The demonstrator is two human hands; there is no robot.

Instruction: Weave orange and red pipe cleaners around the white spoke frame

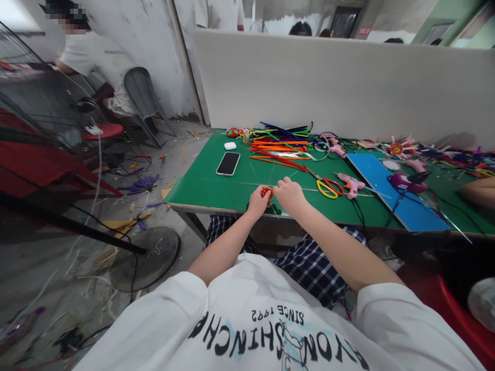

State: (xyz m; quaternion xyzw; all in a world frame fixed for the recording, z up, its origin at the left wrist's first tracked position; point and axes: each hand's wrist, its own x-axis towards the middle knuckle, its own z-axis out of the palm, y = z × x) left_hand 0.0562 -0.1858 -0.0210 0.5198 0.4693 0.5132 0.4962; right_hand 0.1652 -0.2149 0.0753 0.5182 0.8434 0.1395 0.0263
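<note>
My left hand (258, 202) and my right hand (290, 195) meet at the near edge of the green table (201, 185). Both have fingers curled around a small orange coiled piece (266, 192) held between them. A thin pale strand runs from the piece across the table. Beyond my hands lies a pile of coloured pipe cleaners (280, 141) in orange, red, blue and green. Yellow-and-red-handled scissors (328, 186) rest just right of my right hand.
A black phone (228, 163) and a white earbud case (230, 146) lie at the table's left. A pink glue gun (350, 184), a blue board (390, 193) and finished craft flowers (397, 148) sit to the right. Another person's arm (477, 190) shows at the right edge. A person sits back left by a grey chair (145, 98).
</note>
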